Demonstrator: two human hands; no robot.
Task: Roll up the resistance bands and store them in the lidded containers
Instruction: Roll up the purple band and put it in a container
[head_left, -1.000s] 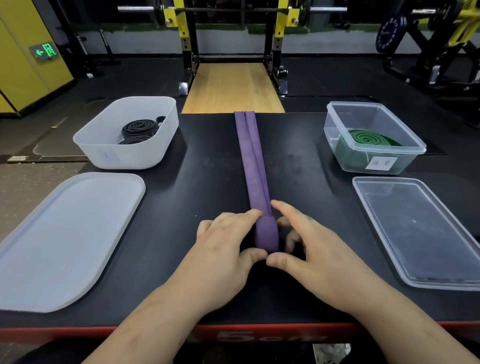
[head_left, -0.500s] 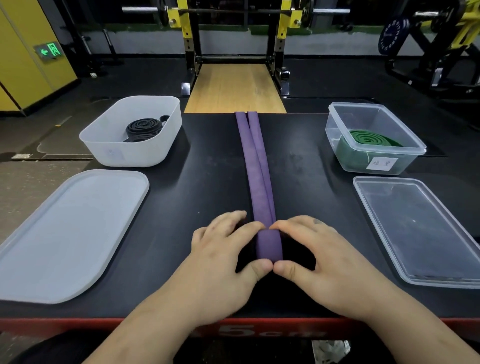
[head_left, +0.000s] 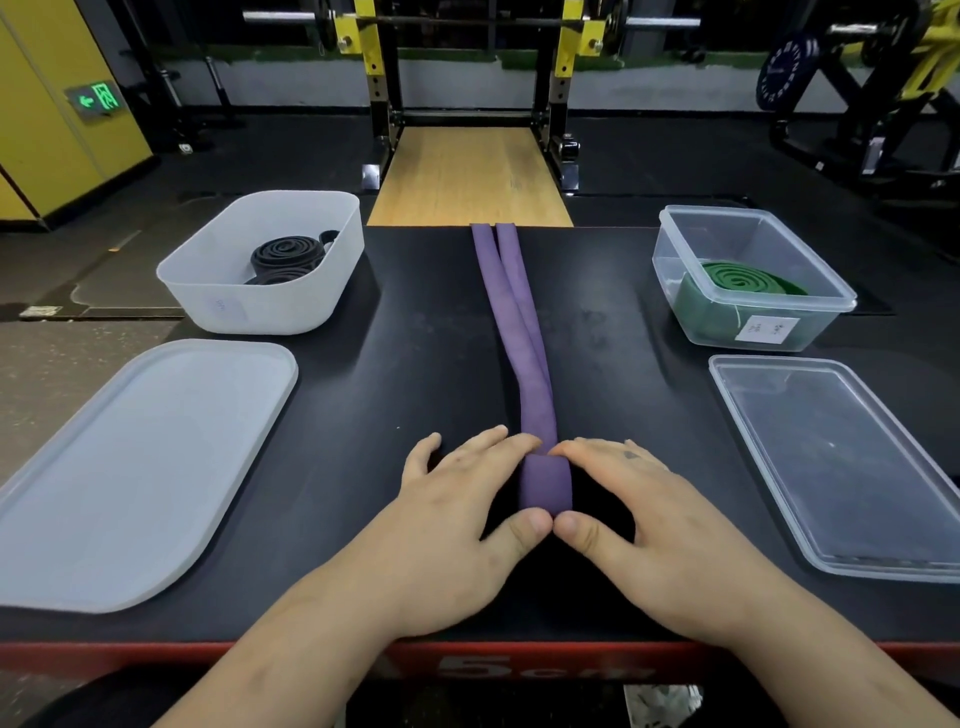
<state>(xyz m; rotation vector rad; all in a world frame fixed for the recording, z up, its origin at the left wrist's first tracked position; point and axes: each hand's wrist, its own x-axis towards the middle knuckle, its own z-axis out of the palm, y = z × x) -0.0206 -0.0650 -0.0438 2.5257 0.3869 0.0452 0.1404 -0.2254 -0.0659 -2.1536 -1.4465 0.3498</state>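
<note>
Tabletop (head_left: 395, 374), black, red front edge. Purple resistance band (head_left: 511, 322) lies doubled down the middle, far end at the tabletop's far edge, near end turned over into a short roll (head_left: 545, 483).

Left hand (head_left: 457, 525) and right hand (head_left: 654, 525) flank the roll. Each grip pinches it: fingertips curled over the far side, thumbs pressed on the near side and touching each other.

Around: white tub (head_left: 291, 312) far left holding coiled black bands (head_left: 288, 254); its white lid (head_left: 130, 467) flat in front of it. Clear container (head_left: 680, 254) far right holding a coiled green band (head_left: 737, 275); clear lid (head_left: 852, 467) flat in front of it. Both containers are open and well apart from the hands, with bare tabletop between. Beyond the tabletop are a wooden platform (head_left: 467, 176) and a yellow squat rack (head_left: 467, 52).

Against a second ago: the near end was a plain rounded fold and the right fingers lay spread; now both hands have closed in and the end shows a turned-over layer. Containers and lids are unchanged.
</note>
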